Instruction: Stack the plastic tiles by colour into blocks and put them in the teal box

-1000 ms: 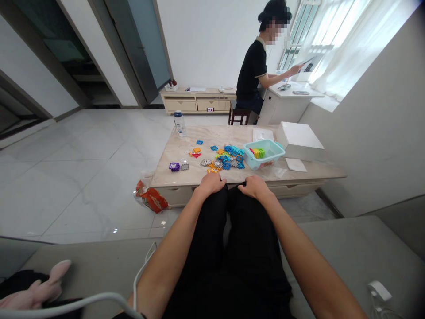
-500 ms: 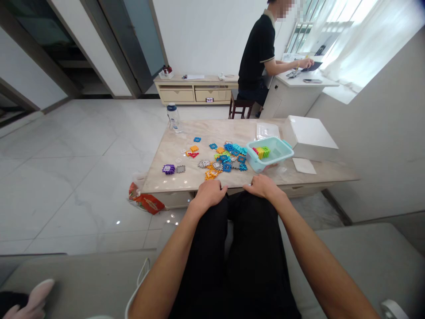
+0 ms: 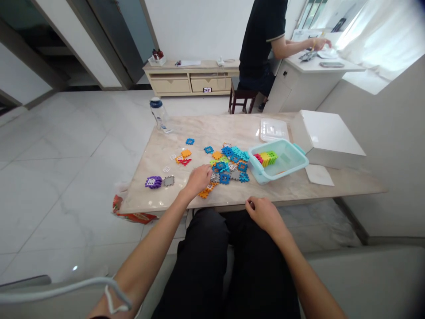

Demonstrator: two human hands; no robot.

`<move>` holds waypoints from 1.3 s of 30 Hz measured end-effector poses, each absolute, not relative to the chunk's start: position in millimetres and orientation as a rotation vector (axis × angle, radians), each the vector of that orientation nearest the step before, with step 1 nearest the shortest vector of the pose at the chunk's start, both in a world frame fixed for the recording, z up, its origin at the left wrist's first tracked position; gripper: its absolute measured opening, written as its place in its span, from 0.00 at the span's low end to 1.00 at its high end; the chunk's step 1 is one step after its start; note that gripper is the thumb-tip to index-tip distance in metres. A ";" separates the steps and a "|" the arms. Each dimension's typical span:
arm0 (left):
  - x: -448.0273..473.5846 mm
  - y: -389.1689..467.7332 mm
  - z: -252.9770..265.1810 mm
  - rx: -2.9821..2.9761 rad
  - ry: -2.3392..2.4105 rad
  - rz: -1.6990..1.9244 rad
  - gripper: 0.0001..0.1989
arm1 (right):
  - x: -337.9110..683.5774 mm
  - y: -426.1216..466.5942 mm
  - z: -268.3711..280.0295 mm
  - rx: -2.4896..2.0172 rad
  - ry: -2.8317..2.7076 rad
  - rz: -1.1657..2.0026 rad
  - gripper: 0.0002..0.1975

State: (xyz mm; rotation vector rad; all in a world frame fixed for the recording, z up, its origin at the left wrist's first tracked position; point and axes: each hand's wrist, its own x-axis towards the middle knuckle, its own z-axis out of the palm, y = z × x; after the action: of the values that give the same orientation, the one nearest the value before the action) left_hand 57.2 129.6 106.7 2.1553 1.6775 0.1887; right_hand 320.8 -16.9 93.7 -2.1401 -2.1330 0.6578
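My left hand is over the table at the left side of a loose pile of plastic interlocking tiles. Its fingers are curled, with the tips beside a grey tile; what they hold, if anything, is hidden. Around it lie blue tiles, turquoise tiles and orange tiles. My right hand hovers by my right knee at the table's front edge, fingers curled in with nothing visible in them. A light-green basin right of the pile holds a row of red, yellow and green tiles.
Purple tiles and a grey square tile lie at the left. A water bottle stands at the far left corner. On the right are a clear lid, a white box and paper. Another person sits beyond.
My left hand has left my knee and reached forward to the tile pile. My right hand has lifted slightly and its fingers have curled. The view has tilted down and closer.
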 end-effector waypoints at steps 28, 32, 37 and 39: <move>40.1 -126.5 135.1 2.221 1.637 0.706 0.33 | 302.9 25.1 63.7 -1.798 -2.099 0.608 0.16; 22.4 -113.8 126.9 2.199 1.554 0.774 0.29 | 270.2 89.1 78.7 -2.006 -2.092 0.464 0.17; 7.8 -114.7 124.8 2.152 1.582 0.884 0.26 | 227.9 164.1 87.1 -2.178 -2.056 0.378 0.21; 1.9 -118.7 124.5 2.147 1.585 0.901 0.26 | 214.0 177.7 82.3 -2.252 -2.047 0.377 0.20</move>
State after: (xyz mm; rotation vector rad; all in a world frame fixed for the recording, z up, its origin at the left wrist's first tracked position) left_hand 1.9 -118.7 124.5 2.1473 1.5847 0.9011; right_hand 214.0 177.7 82.3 -2.2518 -2.0470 0.3775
